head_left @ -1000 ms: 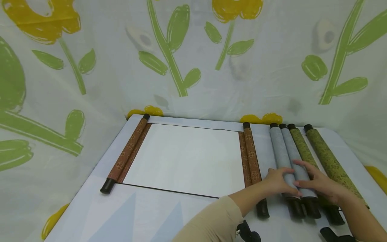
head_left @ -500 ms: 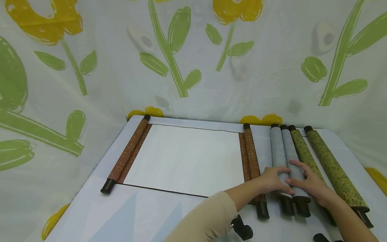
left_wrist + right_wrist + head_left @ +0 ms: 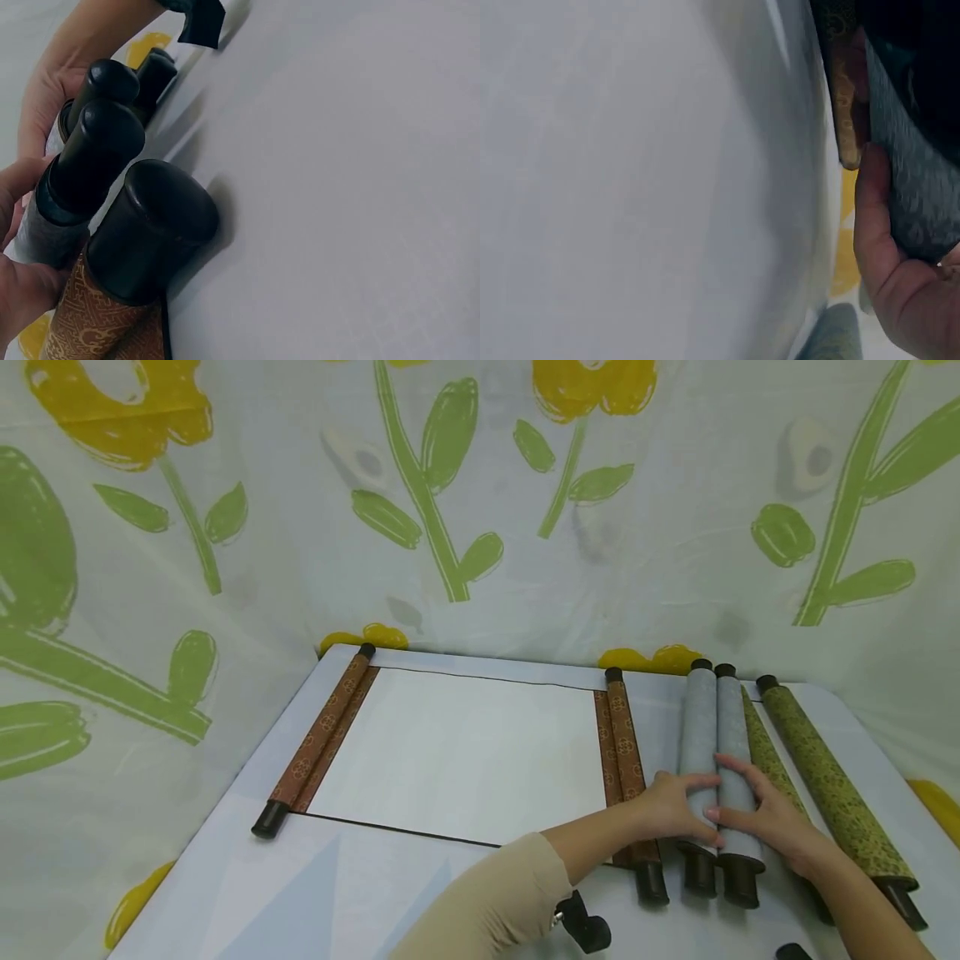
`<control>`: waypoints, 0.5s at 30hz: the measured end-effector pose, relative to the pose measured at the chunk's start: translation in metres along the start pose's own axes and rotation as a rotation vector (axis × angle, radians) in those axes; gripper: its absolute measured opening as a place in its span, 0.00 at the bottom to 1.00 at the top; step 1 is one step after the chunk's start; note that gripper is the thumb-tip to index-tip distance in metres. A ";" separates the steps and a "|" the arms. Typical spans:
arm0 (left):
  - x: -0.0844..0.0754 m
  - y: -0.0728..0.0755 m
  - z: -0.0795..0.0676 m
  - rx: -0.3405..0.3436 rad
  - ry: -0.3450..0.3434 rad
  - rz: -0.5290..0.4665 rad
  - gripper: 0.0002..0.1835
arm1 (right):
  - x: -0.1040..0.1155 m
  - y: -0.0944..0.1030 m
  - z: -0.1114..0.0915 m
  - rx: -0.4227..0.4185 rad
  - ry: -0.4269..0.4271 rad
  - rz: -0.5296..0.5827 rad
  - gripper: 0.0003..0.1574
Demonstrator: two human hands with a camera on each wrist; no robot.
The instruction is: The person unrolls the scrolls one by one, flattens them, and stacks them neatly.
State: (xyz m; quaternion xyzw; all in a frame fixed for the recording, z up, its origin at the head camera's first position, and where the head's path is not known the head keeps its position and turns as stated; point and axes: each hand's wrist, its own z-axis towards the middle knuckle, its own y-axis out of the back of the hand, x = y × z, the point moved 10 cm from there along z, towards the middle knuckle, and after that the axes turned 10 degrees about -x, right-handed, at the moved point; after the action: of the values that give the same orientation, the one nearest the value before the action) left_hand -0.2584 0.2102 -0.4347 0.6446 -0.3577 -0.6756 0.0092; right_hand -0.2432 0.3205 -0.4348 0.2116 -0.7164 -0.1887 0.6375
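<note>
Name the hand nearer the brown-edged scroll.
Left. The left hand grips the left grey roll, just beside the brown-edged scroll; the right hand grips the right grey roll, farther off.

The white surface [image 3: 247, 902], patterned with pale blue triangles, carries a brown, gold-patterned scroll [image 3: 480, 756] with black cylindrical ends, spread open, its broad white sheet [image 3: 465, 739] flat between two rolled sides [image 3: 322, 729]. Toward the right edge lie two long olive-green, dark-speckled, black-ended rolls [image 3: 836, 781].
</note>
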 end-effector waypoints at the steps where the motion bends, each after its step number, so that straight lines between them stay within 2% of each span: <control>1: -0.001 0.001 -0.002 0.008 -0.012 0.002 0.40 | 0.003 0.000 -0.001 0.001 0.015 0.004 0.55; 4: -0.004 0.004 -0.007 0.037 -0.020 -0.029 0.42 | 0.014 0.000 -0.002 -0.002 0.061 0.009 0.55; 9: -0.002 0.010 -0.015 0.083 0.010 -0.101 0.45 | 0.032 -0.004 -0.004 0.002 0.113 0.027 0.55; 15: 0.001 0.020 -0.022 0.142 -0.042 -0.109 0.48 | 0.047 -0.013 -0.004 -0.005 0.141 0.028 0.54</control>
State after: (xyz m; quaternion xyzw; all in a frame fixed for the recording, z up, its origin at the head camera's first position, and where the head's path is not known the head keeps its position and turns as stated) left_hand -0.2479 0.1844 -0.4240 0.6480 -0.3691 -0.6613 -0.0808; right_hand -0.2431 0.2838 -0.4020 0.2126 -0.6722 -0.1662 0.6895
